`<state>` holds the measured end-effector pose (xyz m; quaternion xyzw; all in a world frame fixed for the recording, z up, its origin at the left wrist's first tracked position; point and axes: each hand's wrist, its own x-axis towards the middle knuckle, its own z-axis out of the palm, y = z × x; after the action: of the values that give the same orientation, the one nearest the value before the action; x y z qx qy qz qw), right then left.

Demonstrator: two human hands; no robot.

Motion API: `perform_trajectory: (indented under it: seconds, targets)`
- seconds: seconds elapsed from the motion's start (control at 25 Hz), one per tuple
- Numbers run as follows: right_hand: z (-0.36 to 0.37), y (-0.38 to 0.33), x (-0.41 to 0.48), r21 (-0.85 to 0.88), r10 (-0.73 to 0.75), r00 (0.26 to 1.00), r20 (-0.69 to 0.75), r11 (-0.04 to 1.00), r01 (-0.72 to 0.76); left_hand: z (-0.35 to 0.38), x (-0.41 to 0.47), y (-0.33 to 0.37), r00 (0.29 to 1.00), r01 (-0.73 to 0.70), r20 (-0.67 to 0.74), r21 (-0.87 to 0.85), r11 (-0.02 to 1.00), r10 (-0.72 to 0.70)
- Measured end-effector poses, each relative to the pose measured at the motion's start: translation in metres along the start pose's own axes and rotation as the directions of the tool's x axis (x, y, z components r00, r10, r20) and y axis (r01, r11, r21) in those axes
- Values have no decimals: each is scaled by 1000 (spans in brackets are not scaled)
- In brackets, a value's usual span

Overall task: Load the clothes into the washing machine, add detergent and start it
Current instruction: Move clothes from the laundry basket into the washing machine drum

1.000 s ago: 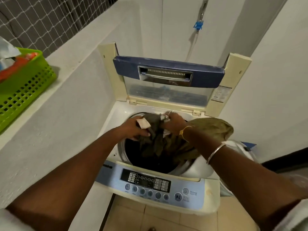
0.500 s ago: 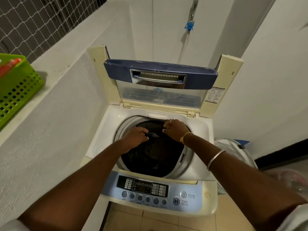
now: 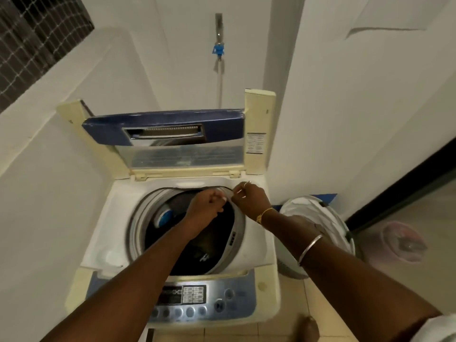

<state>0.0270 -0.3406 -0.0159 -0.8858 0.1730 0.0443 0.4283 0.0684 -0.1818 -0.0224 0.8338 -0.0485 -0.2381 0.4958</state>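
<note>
So this is a tight little laundry corner, white walls all round. The washing machine (image 3: 118,218), a top-loader, sits in the middle of the frame on a beige tiled floor (image 3: 323,304). Its lid (image 3: 162,124) is folded up and stands against the back wall, blue band across the top and a clear panel below it. The control panel (image 3: 195,299) runs along the machine's near edge at the bottom of the frame, blurry, so no reading the buttons.

The clothes (image 3: 204,245) are down in the drum (image 3: 134,225), a dark heap with something olive in it, and there's a round blue thing (image 3: 165,214) on the drum's left side.

The left hand (image 3: 207,206) and right hand (image 3: 251,198) are both up at the back rim of the drum, just beside each other, fingers curled in. It's too smeared to say if they're pinching anything, honestly can't tell. The right arm has a silver bangle (image 3: 309,248) and a thin gold bracelet (image 3: 265,214).

Room stuff: a tap (image 3: 218,49) with a blue fitting is on the wall above the lid, centre top. There's a netted window (image 3: 37,38) in the upper left over a white ledge. A round bin (image 3: 318,218) with a white liner is on the floor just right of the machine, and a pinkish see-through container (image 3: 402,243) sits further right.
</note>
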Motion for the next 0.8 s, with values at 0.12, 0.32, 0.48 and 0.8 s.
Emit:
perform_trajectory:
  seconds: [0.12,0.32,0.48,0.8]
  targets:
    - [-41,51,1,49,90,990,-111,995,-85,69,10,31,999,-42,-18,-7,999,41]
    - [-119,158,9,62,216,973,-86,976,-211,186,36,67,993,-62,98,8,998,61]
    - [-168,247,25,49,321,947,-35,947,-319,274,66,70,971,18,236,78,997,-36]
    - [-154,414,69,-165,452,875,174,889,-427,399,145,-17,881,183,355,353,917,-312]
